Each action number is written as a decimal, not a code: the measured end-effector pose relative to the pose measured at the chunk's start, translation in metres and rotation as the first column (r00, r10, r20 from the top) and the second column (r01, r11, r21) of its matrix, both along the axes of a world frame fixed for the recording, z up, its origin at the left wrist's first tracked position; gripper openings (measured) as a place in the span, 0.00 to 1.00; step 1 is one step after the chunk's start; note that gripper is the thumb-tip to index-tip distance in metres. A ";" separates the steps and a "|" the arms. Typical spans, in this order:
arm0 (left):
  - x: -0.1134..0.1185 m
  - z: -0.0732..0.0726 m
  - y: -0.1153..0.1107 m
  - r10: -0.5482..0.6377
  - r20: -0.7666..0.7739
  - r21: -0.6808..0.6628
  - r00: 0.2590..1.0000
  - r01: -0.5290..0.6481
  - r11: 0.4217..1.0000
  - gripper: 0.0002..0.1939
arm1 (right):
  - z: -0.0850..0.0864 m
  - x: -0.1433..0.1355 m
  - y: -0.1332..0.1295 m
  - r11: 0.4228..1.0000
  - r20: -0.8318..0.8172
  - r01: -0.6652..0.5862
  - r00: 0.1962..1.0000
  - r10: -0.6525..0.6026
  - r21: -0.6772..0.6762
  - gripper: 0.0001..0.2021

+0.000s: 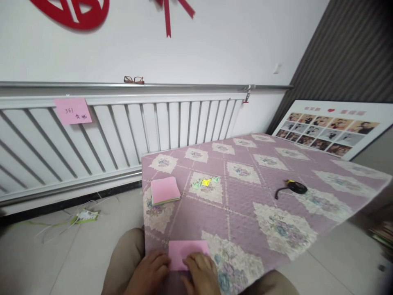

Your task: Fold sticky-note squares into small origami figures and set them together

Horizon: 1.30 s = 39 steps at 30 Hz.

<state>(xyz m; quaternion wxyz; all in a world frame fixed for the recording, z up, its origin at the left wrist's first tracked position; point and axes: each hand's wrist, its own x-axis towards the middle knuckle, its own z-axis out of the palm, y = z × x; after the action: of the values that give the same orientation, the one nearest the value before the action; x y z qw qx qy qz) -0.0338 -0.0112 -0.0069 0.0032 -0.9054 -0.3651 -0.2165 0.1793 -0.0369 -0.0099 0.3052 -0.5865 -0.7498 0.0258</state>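
Note:
A pink sheet of paper lies flat at the near edge of the cloth-covered table. My left hand touches the sheet's left edge with its fingers curled together; what they hold, if anything, is hidden. My right hand rests on the right part of the sheet, fingers bent and somewhat apart, pressing on it from above. Beyond the sheet to the left sits a stack of coloured paper with pink on top. Small folded pieces, a yellow one and green ones beside it, lie near the middle.
A black tape measure with a strap lies on the right of the patterned tablecloth. A framed photo board leans at the back right. Glasses rest on the pipe above the white radiator. Cables lie on the floor at left.

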 end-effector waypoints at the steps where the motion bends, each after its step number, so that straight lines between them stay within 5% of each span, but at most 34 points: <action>1: 0.002 0.005 -0.001 -0.007 0.014 -0.059 1.000 0.008 0.998 0.05 | 0.003 -0.005 0.002 0.999 -0.031 -0.001 1.000 -0.001 -0.046 0.18; 5: 0.009 0.020 -0.001 0.087 -0.011 -0.277 0.996 -0.086 0.957 0.06 | 0.011 -0.005 0.006 0.991 -0.088 -0.048 0.995 0.037 -0.126 0.15; 17: 0.017 0.004 0.012 -0.008 -0.135 0.001 0.991 0.009 1.000 0.04 | 0.003 -0.004 0.002 0.993 0.034 -0.061 0.998 0.058 0.103 0.07; 25: 0.030 0.009 -0.028 0.090 0.055 0.102 0.994 -0.095 0.990 0.05 | -0.006 0.000 -0.008 0.976 0.138 -0.120 0.986 0.095 0.184 0.12; 31: 0.025 0.026 -0.050 0.008 0.194 0.060 0.981 -0.020 0.998 0.14 | -0.003 0.021 -0.010 0.960 0.040 -0.208 0.978 0.204 0.188 0.13; 35: 0.020 0.018 -0.042 0.124 0.155 -0.039 0.980 -0.119 0.992 0.20 | -0.004 0.032 -0.010 0.957 -0.032 -0.240 0.968 0.249 0.165 0.11; 39: 0.028 0.010 -0.031 0.149 0.142 -0.102 0.979 -0.136 0.985 0.14 | -0.005 0.035 -0.012 0.952 -0.068 -0.269 0.957 0.281 0.146 0.09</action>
<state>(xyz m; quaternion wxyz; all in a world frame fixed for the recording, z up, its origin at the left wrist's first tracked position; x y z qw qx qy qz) -0.0053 -0.0420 0.0036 -0.0502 -0.8574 -0.4379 -0.2656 0.2145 -0.0491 -0.0148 0.3707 -0.4524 -0.8100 0.0431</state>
